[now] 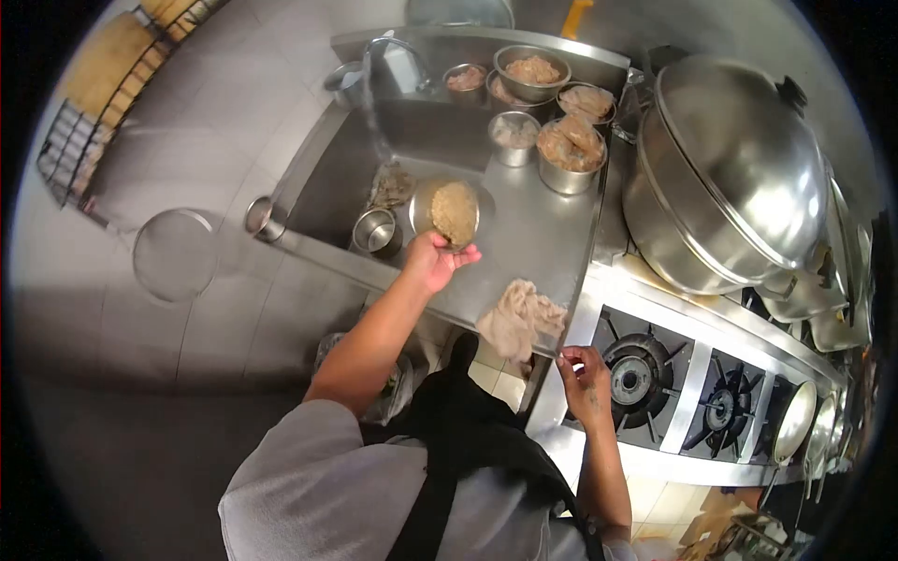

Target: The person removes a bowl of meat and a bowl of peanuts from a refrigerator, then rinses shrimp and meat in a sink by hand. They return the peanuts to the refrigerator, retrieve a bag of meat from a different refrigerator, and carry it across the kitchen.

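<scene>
Clock directions centred on a shallow, round, silvery steel bowl (pixel 420 208) with a tan, grainy, lumpy mass (pixel 455 213) set toward its 3 o'clock side. Located above the division between the deep grey steel sink (pixel 323 159) and the flat silvery steel counter (pixel 524 224); lifted or resting, not determinable. At 6 o'clock, the bare left hand (pixel 432 265): grip closed on the near rim of the bowl, thumb uppermost, other fingers extended toward 3 o'clock. At 5 o'clock, a crumpled, pale beige cloth (pixel 522 318) at the near end of the counter; just beyond, the bare right hand (pixel 587 379), fingers curled, thumb and forefinger nearly together, any object within this grip not discernible. Between 8 and 9 o'clock, a small, cylindrical, open steel pot (pixel 377 232); at 3 o'clock, well apart, a large steel pot with a domed lid (pixel 739 178).

Handling, as judged: bowl stiff, fairly light in itself, smooth and probably slippery when wet; mass probably soft, moist and the greater part of the load. Best held by the rim, with fingers supporting the underside, and kept level against sliding contents.
</scene>
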A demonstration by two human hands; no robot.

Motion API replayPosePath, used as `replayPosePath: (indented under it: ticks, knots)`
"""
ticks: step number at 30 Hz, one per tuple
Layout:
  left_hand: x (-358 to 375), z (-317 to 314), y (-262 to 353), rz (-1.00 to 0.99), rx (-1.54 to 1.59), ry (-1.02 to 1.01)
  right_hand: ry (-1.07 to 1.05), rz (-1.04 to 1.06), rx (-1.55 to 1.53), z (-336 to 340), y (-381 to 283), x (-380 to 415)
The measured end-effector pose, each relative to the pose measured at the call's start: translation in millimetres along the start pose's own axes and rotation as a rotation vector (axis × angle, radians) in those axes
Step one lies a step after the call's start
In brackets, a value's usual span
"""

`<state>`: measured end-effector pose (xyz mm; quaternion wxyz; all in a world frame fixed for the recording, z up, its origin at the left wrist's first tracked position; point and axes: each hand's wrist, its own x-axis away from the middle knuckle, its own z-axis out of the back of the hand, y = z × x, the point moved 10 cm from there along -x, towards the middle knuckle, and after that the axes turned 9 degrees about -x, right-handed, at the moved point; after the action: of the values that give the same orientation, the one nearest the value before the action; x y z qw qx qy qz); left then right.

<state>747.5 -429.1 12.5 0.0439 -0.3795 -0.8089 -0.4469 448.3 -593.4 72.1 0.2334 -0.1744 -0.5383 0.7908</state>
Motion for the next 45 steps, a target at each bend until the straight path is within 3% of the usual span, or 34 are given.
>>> replayPosePath:
  ticks: [4,7,12,15,18,19,20,22,26,27,29,30,32,34,42,45]
  knots:
    - [60.0,-29.1,-29.8,-0.059,0.053,0.194,-0.124,0.025,-0.05,20.2,5.0,24.8]
    - [95.1,-36.5,-48.8,-0.135,0.13,0.125,-0.233,0.082,-0.155,17.0,-17.1,36.3]
    - [172.7,-16.7,-63.0,-0.266,0.243,0.229,-0.427,0.207,-0.162,-10.7,-56.1,62.9]
    - [216.8,13.7,-78.1,-0.339,0.255,0.33,-0.464,0.105,-0.325,-26.1,-57.1,84.6]
    - [262.8,43.0,-125.1,-0.21,0.087,0.472,-0.648,0.039,-0.55,-53.6,-83.0,123.9]
    - [275.9,51.9,-147.4,-0.189,0.094,0.504,-0.848,0.101,-0.61,-71.5,-108.0,151.1]
    - [242.0,116.9,-209.1,-0.158,0.107,0.5,-1.042,0.168,-0.664,-86.8,-130.1,182.5]
    - [288.6,106.6,-251.3,-0.078,-0.084,0.369,-1.249,0.282,-0.798,-112.0,-163.3,243.3]
    - [402.0,75.1,-294.9,0.044,-0.172,0.299,-1.52,0.232,-0.833,-164.5,-205.8,361.9]
    - [426.9,71.7,-305.3,0.066,-0.178,0.31,-1.505,0.292,-0.914,-176.6,-213.9,381.9]
    - [480.6,70.6,-328.2,0.101,-0.183,0.369,-1.449,0.149,-1.158,-211.5,-216.4,415.2]
    - [508.7,75.1,-340.9,0.134,-0.179,0.438,-1.439,0.209,-1.225,-216.2,-226.3,424.2]
    - [544.0,96.2,-376.2,0.228,-0.094,0.623,-1.367,0.146,-1.24,-235.2,-228.0,430.5]
    - [587.0,79.3,-374.4,0.175,-0.066,0.742,-1.347,0.125,-1.227,-235.6,-233.3,428.3]
    - [607.0,35.2,-402.1,0.077,-0.046,0.723,-1.395,0.007,-1.152,-211.8,-216.8,439.9]
    - [590.3,18.3,-406.2,0.08,-0.049,0.759,-1.617,0.059,-1.2,-161.0,-200.8,450.1]
